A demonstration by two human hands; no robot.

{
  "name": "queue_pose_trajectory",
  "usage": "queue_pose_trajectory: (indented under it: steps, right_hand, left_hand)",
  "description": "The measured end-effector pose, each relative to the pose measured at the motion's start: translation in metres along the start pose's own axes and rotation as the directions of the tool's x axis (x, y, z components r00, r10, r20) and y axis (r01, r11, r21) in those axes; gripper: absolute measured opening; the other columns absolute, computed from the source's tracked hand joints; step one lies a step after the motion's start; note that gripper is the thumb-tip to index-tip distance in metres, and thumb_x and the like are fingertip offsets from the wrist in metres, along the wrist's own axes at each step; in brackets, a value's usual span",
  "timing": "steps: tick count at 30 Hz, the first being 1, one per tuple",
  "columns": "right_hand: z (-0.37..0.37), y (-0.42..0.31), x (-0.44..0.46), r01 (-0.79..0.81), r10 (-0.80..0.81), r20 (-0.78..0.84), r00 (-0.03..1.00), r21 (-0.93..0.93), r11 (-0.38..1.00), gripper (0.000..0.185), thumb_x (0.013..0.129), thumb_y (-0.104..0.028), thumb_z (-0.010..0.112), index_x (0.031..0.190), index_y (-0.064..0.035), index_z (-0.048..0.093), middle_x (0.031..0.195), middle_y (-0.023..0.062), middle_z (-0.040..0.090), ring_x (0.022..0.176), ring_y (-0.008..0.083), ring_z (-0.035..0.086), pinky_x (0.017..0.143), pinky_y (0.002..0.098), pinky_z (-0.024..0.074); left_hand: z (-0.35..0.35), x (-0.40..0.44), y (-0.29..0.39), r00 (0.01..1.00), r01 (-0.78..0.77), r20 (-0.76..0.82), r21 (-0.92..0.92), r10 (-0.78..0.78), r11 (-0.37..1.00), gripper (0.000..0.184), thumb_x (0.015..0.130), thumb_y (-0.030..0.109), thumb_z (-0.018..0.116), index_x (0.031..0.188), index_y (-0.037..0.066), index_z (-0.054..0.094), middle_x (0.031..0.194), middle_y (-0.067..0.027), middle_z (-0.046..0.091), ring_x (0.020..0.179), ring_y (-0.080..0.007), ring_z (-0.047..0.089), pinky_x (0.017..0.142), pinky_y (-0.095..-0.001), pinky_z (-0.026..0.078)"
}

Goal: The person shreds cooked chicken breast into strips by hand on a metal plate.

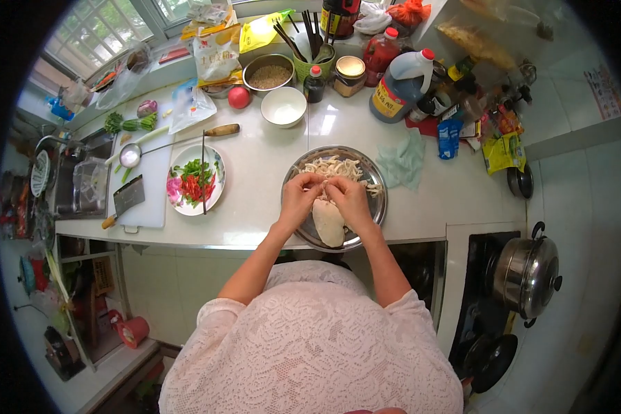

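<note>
A round steel plate (295, 232) lies near the counter's front edge. Pale shredded chicken (337, 166) is heaped along its far side. A whole piece of cooked chicken breast (329, 222) rests on the near part of the plate. My left hand (302, 199) and my right hand (350, 200) meet over the middle, at the far end of the breast. Both pinch chicken meat between thumb and fingers. The fingertips almost touch, and they partly hide the small bit between them.
Left of the plate, a white plate (214, 191) holds cut peppers, with chopsticks (203, 165) across it. A cleaver (128, 196) and ladle (130, 156) lie on the cutting board (153, 200). A white bowl (283, 107), bottles and a cloth (401, 160) stand around. A pot (528, 269) is at right.
</note>
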State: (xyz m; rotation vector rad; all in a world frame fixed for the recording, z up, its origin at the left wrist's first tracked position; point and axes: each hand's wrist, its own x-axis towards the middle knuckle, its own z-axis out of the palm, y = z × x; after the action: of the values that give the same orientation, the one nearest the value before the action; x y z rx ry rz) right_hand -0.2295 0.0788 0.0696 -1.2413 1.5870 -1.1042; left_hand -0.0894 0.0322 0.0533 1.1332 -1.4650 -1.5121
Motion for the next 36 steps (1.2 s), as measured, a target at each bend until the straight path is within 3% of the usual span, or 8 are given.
queue_pose_trajectory:
  steps: [5,19,22,25,28,30,32,36]
  right_hand:
    - [-0.004,-0.005,0.010,0.004,-0.005,0.010,1.000,0.177,0.984,0.008,0.084,-0.005,0.060,0.085,0.0033,0.060,0.071,0.0001,0.060,0.063,0.0051,0.054,0.055,0.0189,0.0421]
    - [-0.025,0.017,0.024,0.015,-0.016,-0.184,0.983,-0.007,1.000,0.009,0.079,-0.009,0.061,0.079,0.0001,0.059,0.063,0.0081,0.060,0.056,0.0152,0.057,0.057,0.0284,0.0472]
    - [-0.038,0.033,0.010,-0.100,0.071,-0.140,0.988,-0.216,0.971,0.010,0.079,-0.007,0.061,0.085,0.0005,0.059,0.072,0.0101,0.063,0.062,0.0180,0.060,0.062,0.0297,0.0484]
    - [-0.032,0.055,-0.011,0.090,-0.118,-0.207,0.971,-0.143,0.986,0.016,0.080,-0.006,0.061,0.094,0.0004,0.059,0.084,0.0130,0.063,0.071,0.0213,0.062,0.067,0.0309,0.0490]
    - [-0.032,0.074,-0.033,0.009,-0.039,-0.227,0.973,-0.132,0.991,0.023,0.079,-0.005,0.061,0.101,0.0008,0.058,0.095,0.0150,0.060,0.079,0.0237,0.062,0.068,0.0322,0.0496]
    - [-0.034,0.087,-0.048,-0.083,0.048,-0.212,0.976,-0.157,0.984,0.024,0.080,-0.006,0.061,0.102,0.0019,0.058,0.097,0.0132,0.061,0.084,0.0213,0.061,0.072,0.0309,0.0488]
    - [-0.031,0.089,-0.062,-0.170,0.132,-0.202,0.970,-0.181,0.969,0.026,0.080,-0.006,0.062,0.104,0.0031,0.057,0.099,0.0115,0.061,0.089,0.0189,0.060,0.077,0.0297,0.0480]
    - [-0.014,0.081,-0.079,-0.033,-0.097,-0.225,0.970,-0.511,0.859,0.057,0.070,-0.009,0.070,0.121,0.0024,0.047,0.123,0.0205,0.043,0.114,0.0368,0.043,0.095,0.0433,0.0364]
  left_hand:
    - [-0.002,0.006,0.015,1.000,-0.010,0.002,-0.123,0.010,0.992,0.013,0.082,0.008,0.067,0.088,-0.003,0.065,0.080,-0.0039,0.065,0.069,-0.0093,0.060,0.062,-0.0216,0.050]
    - [-0.024,0.004,0.036,0.990,0.142,0.074,-0.543,-0.120,0.828,0.015,0.086,0.011,0.064,0.097,0.000,0.062,0.082,-0.0022,0.063,0.071,-0.0069,0.058,0.063,-0.0181,0.048]
    - [-0.034,0.006,0.003,0.991,0.136,0.078,-0.450,-0.113,0.883,0.024,0.085,0.010,0.063,0.106,-0.001,0.060,0.094,-0.0073,0.063,0.084,-0.0123,0.060,0.074,-0.0236,0.049]
    - [-0.029,0.000,-0.045,0.988,0.128,0.079,0.025,-0.129,0.991,0.046,0.078,0.010,0.066,0.122,0.000,0.052,0.121,-0.0174,0.051,0.108,-0.0244,0.054,0.092,-0.0339,0.045]
    - [-0.011,-0.023,-0.057,0.992,0.077,0.087,0.154,-0.091,0.985,0.051,0.081,0.008,0.063,0.128,-0.001,0.046,0.122,-0.0105,0.051,0.100,-0.0182,0.055,0.087,-0.0287,0.046]
    - [0.000,-0.040,-0.060,0.976,0.181,0.110,0.058,-0.186,0.982,0.064,0.075,0.015,0.070,0.129,-0.001,0.042,0.119,-0.0191,0.044,0.109,-0.0326,0.050,0.095,-0.0372,0.041]
    - [0.011,-0.053,-0.068,0.995,-0.088,0.079,0.431,0.059,0.898,0.074,0.071,0.021,0.074,0.130,-0.004,0.037,0.119,-0.0229,0.041,0.114,-0.0364,0.044,0.097,-0.0410,0.038]
    - [0.030,-0.070,-0.034,0.987,-0.155,0.124,0.570,0.102,0.807,0.087,0.067,0.023,0.077,0.133,-0.002,0.028,0.128,-0.0274,0.031,0.119,-0.0430,0.036,0.099,-0.0436,0.035]
